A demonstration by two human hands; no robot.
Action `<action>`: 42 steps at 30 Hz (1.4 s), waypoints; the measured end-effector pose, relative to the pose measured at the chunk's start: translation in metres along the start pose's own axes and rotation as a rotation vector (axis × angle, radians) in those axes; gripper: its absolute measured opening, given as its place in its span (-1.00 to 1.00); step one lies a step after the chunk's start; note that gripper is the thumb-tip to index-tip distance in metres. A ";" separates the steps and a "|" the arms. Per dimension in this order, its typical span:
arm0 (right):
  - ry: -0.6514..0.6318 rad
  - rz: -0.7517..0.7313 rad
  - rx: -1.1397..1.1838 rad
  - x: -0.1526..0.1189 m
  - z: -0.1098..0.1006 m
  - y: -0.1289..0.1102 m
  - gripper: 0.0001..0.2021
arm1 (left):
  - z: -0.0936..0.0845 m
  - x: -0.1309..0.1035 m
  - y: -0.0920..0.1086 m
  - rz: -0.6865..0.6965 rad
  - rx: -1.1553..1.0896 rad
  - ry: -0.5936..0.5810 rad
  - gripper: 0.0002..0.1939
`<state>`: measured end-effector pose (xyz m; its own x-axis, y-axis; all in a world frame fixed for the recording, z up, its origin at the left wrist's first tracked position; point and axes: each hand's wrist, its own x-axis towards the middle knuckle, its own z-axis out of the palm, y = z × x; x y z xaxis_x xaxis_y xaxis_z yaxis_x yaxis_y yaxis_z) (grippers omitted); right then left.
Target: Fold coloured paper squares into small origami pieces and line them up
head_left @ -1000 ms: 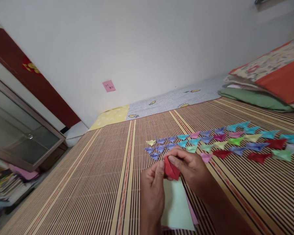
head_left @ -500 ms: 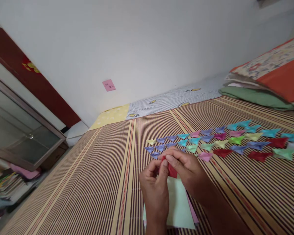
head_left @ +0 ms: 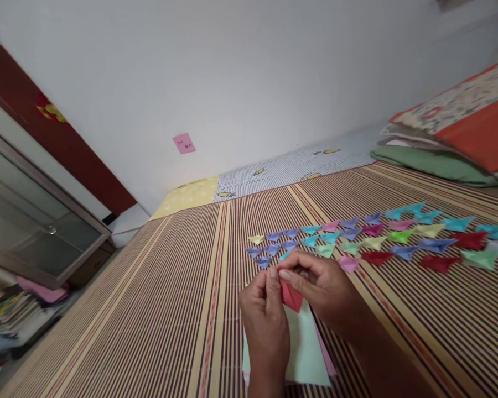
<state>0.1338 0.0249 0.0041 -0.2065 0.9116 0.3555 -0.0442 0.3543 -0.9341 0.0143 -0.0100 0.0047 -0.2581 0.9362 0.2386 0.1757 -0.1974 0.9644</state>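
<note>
A folded piece of red paper [head_left: 291, 297] is pinched between my two hands, its pointed lower part hanging down. My left hand [head_left: 265, 309] grips its upper left edge between thumb and fingers. From the right, my right hand [head_left: 321, 284] pinches the top of the same paper, close to the left thumb. Both hands cover much of its upper end. Under them lies a stack of paper sheets [head_left: 305, 354], pale green on top with pink edges showing. Beyond the hands, several small folded paper boats [head_left: 325, 250] in many colours stand in rows.
A striped bamboo mat [head_left: 170, 309] covers the bed. Folded bedding [head_left: 460, 127] is piled at the far right. A pink note [head_left: 184, 143] sticks to the white wall. At the left are a glass-fronted cabinet [head_left: 45, 221] and a pile of books [head_left: 12, 315].
The red paper has tilted and come down slightly, so more of its folded face shows. My left thumb has straightened upward, and both hands have shifted a little to the right.
</note>
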 end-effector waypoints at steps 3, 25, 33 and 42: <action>0.039 0.036 0.069 0.001 0.001 0.002 -0.85 | -0.003 0.001 0.004 -0.014 -0.037 -0.044 -0.50; -0.047 0.060 0.192 0.002 0.002 0.004 -0.74 | -0.015 0.006 0.000 -0.066 -0.159 -0.218 -0.69; 0.056 -0.054 -0.154 -0.002 0.008 -0.008 -0.80 | -0.008 0.004 0.003 -0.102 -0.155 -0.172 -0.67; -0.021 0.010 0.031 0.001 -0.001 0.005 -0.72 | -0.019 0.010 -0.002 -0.112 -0.234 -0.414 -0.61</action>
<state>0.1341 0.0276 -0.0007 -0.2272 0.9105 0.3455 -0.0717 0.3382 -0.9383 -0.0067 -0.0056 0.0070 0.1442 0.9831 0.1124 -0.0618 -0.1044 0.9926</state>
